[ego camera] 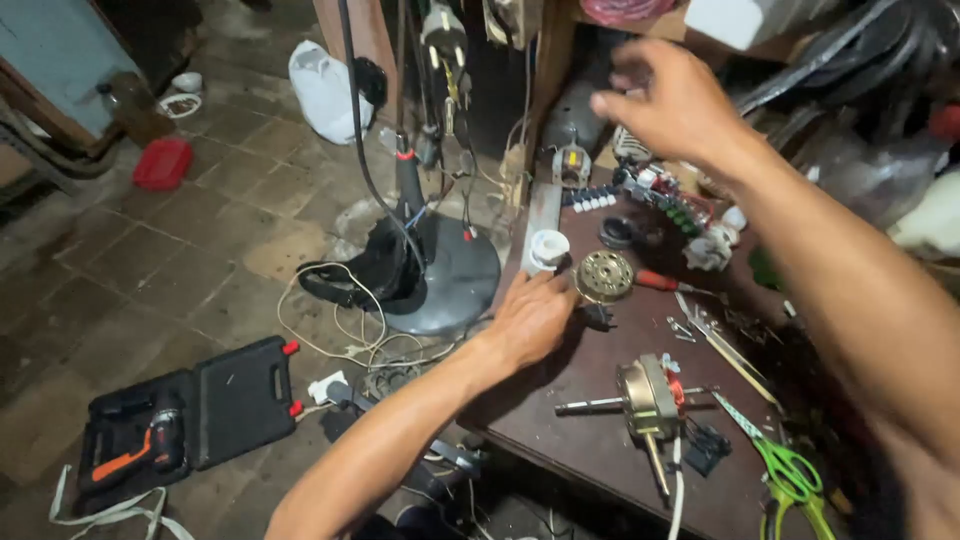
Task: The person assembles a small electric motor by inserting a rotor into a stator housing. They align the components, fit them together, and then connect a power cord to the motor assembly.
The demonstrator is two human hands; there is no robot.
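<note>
The left hand (532, 318) lies palm down on the dark brown workbench (600, 440), its fingers curled loosely at the near edge. Whether they grip anything, I cannot tell. Just beyond its fingertips sits a white plastic cap (549, 247), and just to its right a round brass-coloured perforated rotor (604, 276) lies flat on the bench, almost touching the knuckles.

The right hand (668, 100) is raised well above the far end of the bench, blurred, with fingers half spread and nothing visibly in it. Below it lie a small black ring (616, 232), a circuit board with green parts (668, 195) and a red-handled screwdriver (660, 282).

Nearer the person than the left hand, a brass-coloured motor with a steel shaft (645, 395) rests on the bench. Green-handled scissors (790, 470) lie to its right.

Left of the left hand, on the tiled floor, stands a round grey fan base (455, 280) with its black pole and loose white wiring. Farther left an open black tool case (190, 415) holds an orange and black drill. Well beyond that hand, a white plastic jug (322, 88) stands near the wall, and a flat red container (162, 163) lies further left.
</note>
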